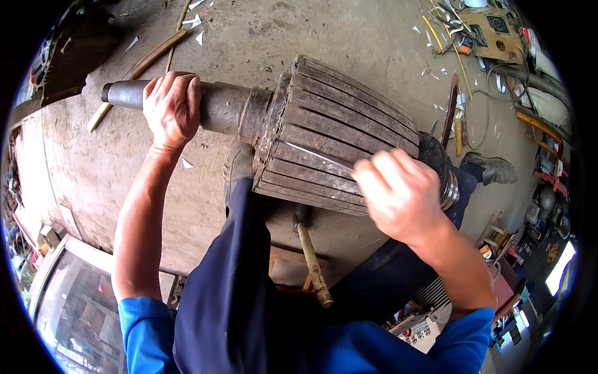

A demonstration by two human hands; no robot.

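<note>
A heavy slotted metal rotor [339,124] lies at a slant in front of me, its body streaked with rust and cut by long grooves. My left hand [172,106] is closed round its smooth grey shaft [227,106], near the tapered end. In my right hand [402,196], closed in a fist and slightly blurred, is a thin pointed metal blade [321,157]. The blade lies along the rotor's near side, beside a groove; whether its tip is inside the groove I cannot tell. My fingers hide its rear end.
Between my legs a hammer [310,258] with a wooden handle is partly under the rotor. Wooden sticks [152,56] and pale scraps lie on the concrete floor [249,37]. Cables and a tan metal panel [498,40] are at the far right. A glass-fronted cabinet [78,305] stands near left.
</note>
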